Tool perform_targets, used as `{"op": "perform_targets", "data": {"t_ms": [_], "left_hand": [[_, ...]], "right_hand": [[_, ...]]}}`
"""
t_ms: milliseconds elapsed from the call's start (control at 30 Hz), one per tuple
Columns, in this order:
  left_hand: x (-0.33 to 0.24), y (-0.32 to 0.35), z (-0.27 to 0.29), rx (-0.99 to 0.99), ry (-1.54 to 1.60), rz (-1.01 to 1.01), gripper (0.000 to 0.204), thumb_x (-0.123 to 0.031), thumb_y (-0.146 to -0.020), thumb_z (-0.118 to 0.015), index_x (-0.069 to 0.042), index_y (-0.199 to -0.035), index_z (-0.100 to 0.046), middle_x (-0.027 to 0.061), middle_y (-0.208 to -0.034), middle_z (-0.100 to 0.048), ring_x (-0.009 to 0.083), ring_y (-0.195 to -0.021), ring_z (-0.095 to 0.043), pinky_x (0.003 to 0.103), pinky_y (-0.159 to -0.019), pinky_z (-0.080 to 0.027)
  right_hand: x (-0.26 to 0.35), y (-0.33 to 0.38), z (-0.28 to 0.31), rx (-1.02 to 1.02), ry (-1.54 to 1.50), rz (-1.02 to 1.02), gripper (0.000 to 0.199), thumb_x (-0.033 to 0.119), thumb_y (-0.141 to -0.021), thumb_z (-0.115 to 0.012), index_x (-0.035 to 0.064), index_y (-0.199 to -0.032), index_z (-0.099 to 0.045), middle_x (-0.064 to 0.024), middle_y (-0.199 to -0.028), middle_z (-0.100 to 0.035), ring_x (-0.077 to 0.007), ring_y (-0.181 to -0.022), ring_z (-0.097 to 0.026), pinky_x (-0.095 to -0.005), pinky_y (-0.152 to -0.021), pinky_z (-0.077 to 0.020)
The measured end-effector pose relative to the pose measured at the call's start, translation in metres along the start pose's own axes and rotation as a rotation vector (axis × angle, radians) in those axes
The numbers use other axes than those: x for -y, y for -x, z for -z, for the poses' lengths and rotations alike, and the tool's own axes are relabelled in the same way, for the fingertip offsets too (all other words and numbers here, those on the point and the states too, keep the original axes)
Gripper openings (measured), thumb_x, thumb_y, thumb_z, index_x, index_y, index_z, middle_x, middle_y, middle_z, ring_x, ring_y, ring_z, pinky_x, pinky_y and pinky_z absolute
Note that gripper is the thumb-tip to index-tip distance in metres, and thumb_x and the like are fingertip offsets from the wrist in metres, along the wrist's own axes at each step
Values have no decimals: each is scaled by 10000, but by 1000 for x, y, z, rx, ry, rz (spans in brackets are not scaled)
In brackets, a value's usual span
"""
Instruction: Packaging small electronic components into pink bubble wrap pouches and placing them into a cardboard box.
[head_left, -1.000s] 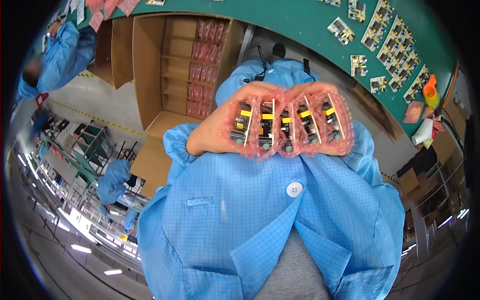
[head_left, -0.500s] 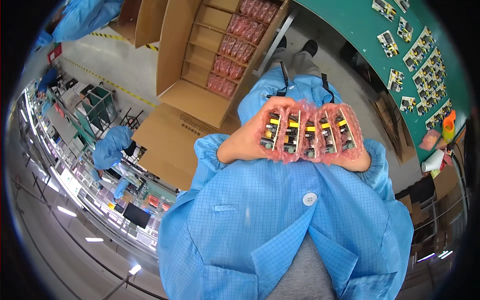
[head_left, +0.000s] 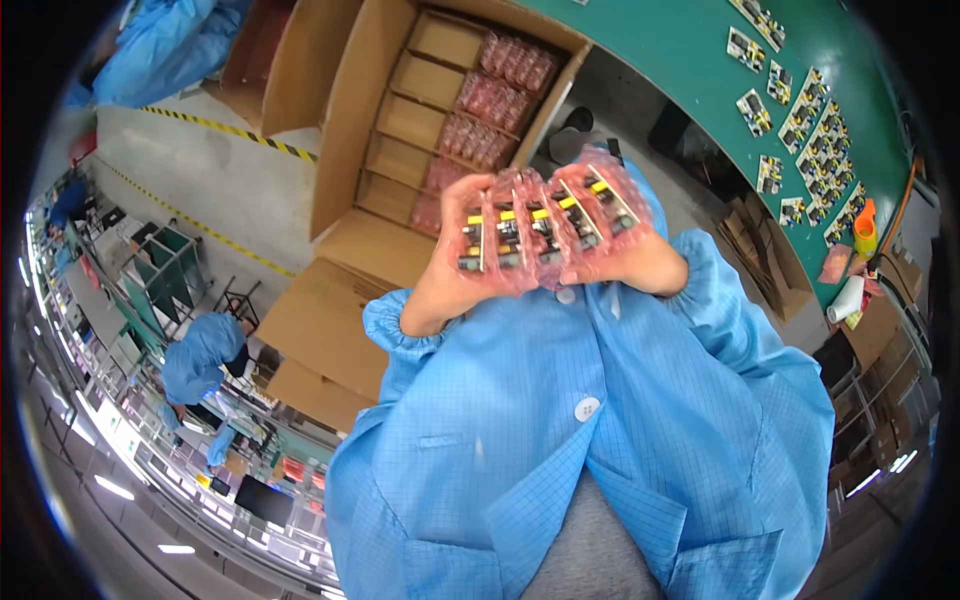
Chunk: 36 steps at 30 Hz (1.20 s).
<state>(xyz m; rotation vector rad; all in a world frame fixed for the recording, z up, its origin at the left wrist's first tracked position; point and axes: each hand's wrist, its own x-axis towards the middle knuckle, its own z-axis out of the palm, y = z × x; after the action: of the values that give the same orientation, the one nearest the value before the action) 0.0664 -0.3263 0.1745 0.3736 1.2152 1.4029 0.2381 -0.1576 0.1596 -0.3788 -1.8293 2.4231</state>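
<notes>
Between my two hands, in front of my chest, is a row of several circuit boards in pink bubble wrap (head_left: 540, 228). The boards stand side by side with their component edges facing up, and the row fans apart a little at the right. My left hand (head_left: 447, 262) is closed round the left end. At the other end my right hand (head_left: 648, 264) grips the row from below and the side; the wrap hides part of its fingers. Just beyond my hands stands an open cardboard carton (head_left: 352, 125) with dividers, its right-hand compartments filled with similar pink-wrapped packs (head_left: 492, 100).
A green workbench (head_left: 690, 95) curves along the right, carrying several bare circuit boards (head_left: 825, 150) and an orange tool (head_left: 864, 222) near its edge. More cardboard (head_left: 325, 320) lies left of me. Other people in blue (head_left: 205, 360) work further left; a blue sleeve (head_left: 165, 45) shows top left.
Both hands have carried the wrapped boards left and forward, closer to the carton. The row now tilts and spreads slightly at its right end.
</notes>
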Motion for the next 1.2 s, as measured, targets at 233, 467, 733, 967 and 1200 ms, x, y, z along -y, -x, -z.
{"op": "perform_targets", "data": {"t_ms": [233, 467, 733, 967, 1200], "left_hand": [[-2, -114, 114, -261, 131, 169, 689, -40, -812, -757, -72, -1365, -348, 78, -1113, -629, 191, -1017, -626, 343, -817, -543], [75, -288, 246, -388, -236, 412, 445, -121, -859, -732, -64, -1246, -518, 52, -1131, -623, 163, -1008, -625, 335, -832, -545], [145, -412, 349, -297, -476, 160, 440, -84, -833, -724, 5, -1215, -525, 64, -1010, -638, 139, -825, -621, 279, -676, -542], [193, -417, 409, -283, -799, 241, 463, -135, -798, -726, 28, -1198, -560, 165, -1049, -687, 257, -893, -673, 359, -795, -522], [173, -410, 372, -259, -1169, 308, 558, -239, -799, -739, -7, -1256, -518, 237, -1160, -611, 395, -1000, -616, 425, -890, -492]], "right_hand": [[-99, -154, 10, -160, -508, -387, 517, 68, -843, -726, 49, -1308, -501, -36, -936, -664, -108, -829, -610, -268, -710, -498], [-252, -296, 73, -467, -504, -572, 593, 219, -817, -790, 39, -1313, -520, -71, -1193, -627, -173, -1103, -583, -326, -947, -463], [-371, -388, 107, -770, -116, -479, 724, 380, -870, -684, -32, -1384, -384, -179, -1318, -548, -279, -1203, -526, -358, -1025, -398], [-394, -398, 96, -531, 381, -723, 316, 290, -943, -547, 4, -1066, -597, -129, -673, -654, -217, -505, -654, -372, -441, -501], [-335, -370, 96, -423, 573, -650, 302, 209, -885, -617, 20, -1120, -615, -176, -1044, -688, -297, -949, -672, -410, -866, -518]]}}
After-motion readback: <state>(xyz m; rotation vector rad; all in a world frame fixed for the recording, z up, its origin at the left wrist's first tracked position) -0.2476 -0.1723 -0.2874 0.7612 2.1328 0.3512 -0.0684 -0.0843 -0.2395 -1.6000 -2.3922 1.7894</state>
